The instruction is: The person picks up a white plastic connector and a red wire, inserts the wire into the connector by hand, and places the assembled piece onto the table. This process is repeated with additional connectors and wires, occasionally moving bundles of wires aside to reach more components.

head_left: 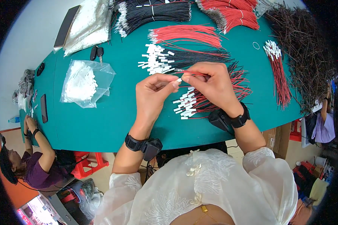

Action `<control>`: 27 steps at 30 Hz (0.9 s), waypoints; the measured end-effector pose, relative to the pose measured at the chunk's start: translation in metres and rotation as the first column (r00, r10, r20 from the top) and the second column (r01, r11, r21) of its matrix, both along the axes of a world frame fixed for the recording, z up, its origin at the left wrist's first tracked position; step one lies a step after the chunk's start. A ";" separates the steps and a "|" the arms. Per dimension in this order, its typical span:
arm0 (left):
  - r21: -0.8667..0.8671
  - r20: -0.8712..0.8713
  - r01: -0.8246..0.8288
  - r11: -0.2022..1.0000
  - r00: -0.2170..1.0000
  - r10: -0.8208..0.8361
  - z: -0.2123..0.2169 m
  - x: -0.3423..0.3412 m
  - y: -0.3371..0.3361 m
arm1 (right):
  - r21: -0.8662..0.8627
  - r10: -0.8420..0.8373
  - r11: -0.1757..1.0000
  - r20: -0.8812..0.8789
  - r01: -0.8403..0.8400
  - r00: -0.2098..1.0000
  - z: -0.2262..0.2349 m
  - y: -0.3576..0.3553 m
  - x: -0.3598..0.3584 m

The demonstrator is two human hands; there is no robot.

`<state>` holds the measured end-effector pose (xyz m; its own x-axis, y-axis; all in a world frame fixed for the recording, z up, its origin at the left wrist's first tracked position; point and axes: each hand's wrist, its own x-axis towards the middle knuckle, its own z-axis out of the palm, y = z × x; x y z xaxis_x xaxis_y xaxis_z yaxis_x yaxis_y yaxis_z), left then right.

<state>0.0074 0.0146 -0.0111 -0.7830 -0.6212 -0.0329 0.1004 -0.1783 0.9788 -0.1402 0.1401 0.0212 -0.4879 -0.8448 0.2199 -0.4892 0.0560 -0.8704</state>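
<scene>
My left hand (pixel 152 92) pinches a small white connector housing (pixel 179 80) between thumb and fingertips. Close by it, my right hand (pixel 213 80) grips a red wire (pixel 193 72) whose bare metal tip points left. Both hands hover over the green table (pixel 131 129), their fingertips nearly meeting. Just beyond them lie black wires (pixel 199 56) with white connectors (pixel 156 60) on their left ends, and a row of loose red wires (pixel 187 35). Under my right hand spreads a pile of red and black wires ending in white connectors (pixel 185 104), partly hidden by the hand and wrist.
On the left lie an open plastic bag of white connectors (pixel 80 82), keys (pixel 97 53) and a phone (pixel 44 108). Tied black wires (pixel 157 15) and red wires (pixel 238 18) sit at the back. Rightward are a connector-ended bundle (pixel 278 71) and tangled dark wires (pixel 302 52). Another person (pixel 33 165) works far left.
</scene>
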 end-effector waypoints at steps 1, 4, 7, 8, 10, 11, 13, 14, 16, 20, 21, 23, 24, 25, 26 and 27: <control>0.000 0.001 0.000 1.000 1.000 0.000 -0.001 0.000 0.000 | 0.043 0.021 0.999 -0.015 -0.021 1.000 0.000 0.000 -0.003; -0.323 0.166 -0.028 0.946 0.982 0.086 -0.008 -0.001 -0.002 | -0.111 -0.064 0.993 -0.160 0.046 0.985 -0.003 -0.001 -0.017; -0.584 0.245 0.049 0.810 0.962 0.118 -0.009 -0.004 -0.002 | -0.203 -0.208 0.969 -0.360 0.141 0.910 -0.002 0.006 -0.032; -0.693 0.280 0.097 0.715 0.949 0.142 -0.009 -0.004 -0.001 | -0.225 -0.299 0.951 -0.482 0.213 0.824 0.001 0.009 -0.036; -0.704 0.259 0.128 0.699 0.962 0.084 -0.014 -0.005 0.001 | -0.259 -0.380 0.925 -0.590 0.279 0.712 0.007 0.010 -0.036; -0.714 0.240 0.161 0.681 0.971 0.022 -0.015 -0.006 0.002 | -0.252 -0.365 0.931 -0.600 0.265 0.712 0.012 0.012 -0.031; -0.727 0.222 0.191 0.660 0.974 -0.038 -0.016 -0.006 0.002 | -0.238 -0.334 0.942 -0.618 0.236 0.711 0.018 0.012 -0.023; -0.707 0.217 0.178 0.684 0.976 -0.029 -0.015 -0.005 0.000 | -0.240 -0.334 0.942 -0.617 0.234 0.713 0.016 0.010 -0.021; -0.662 0.205 0.164 0.731 0.978 -0.033 -0.010 -0.007 -0.001 | -0.019 -0.114 0.993 -0.315 0.114 0.942 0.006 0.008 -0.017; -0.236 0.089 -0.002 0.972 0.996 0.024 -0.003 -0.004 -0.003 | 0.096 0.093 0.990 0.070 -0.099 0.993 -0.008 0.002 -0.012; -0.237 0.089 -0.004 0.972 0.996 0.026 -0.003 -0.003 -0.003 | 0.104 0.144 0.981 0.165 -0.162 0.976 -0.010 0.001 -0.012; -0.177 0.088 -0.020 0.984 0.995 0.036 -0.002 -0.003 -0.004 | 0.113 0.145 0.980 0.166 -0.165 0.975 -0.009 0.000 -0.010; -0.147 0.087 -0.028 0.989 0.995 0.041 -0.002 -0.003 -0.005 | 0.121 0.144 0.979 0.167 -0.165 0.975 -0.008 -0.001 -0.010; -0.145 0.087 -0.030 0.989 0.995 0.043 -0.002 -0.002 -0.006 | 0.132 0.143 0.977 0.169 -0.166 0.975 -0.008 -0.001 -0.009; -0.136 0.076 -0.041 0.990 0.996 0.052 -0.002 -0.002 -0.006 | 0.134 0.145 0.977 0.169 -0.168 0.975 -0.008 -0.002 -0.009; -0.126 0.065 -0.053 0.991 0.996 0.061 -0.002 -0.001 -0.007 | 0.146 0.144 0.974 0.178 -0.170 0.974 -0.008 -0.002 -0.009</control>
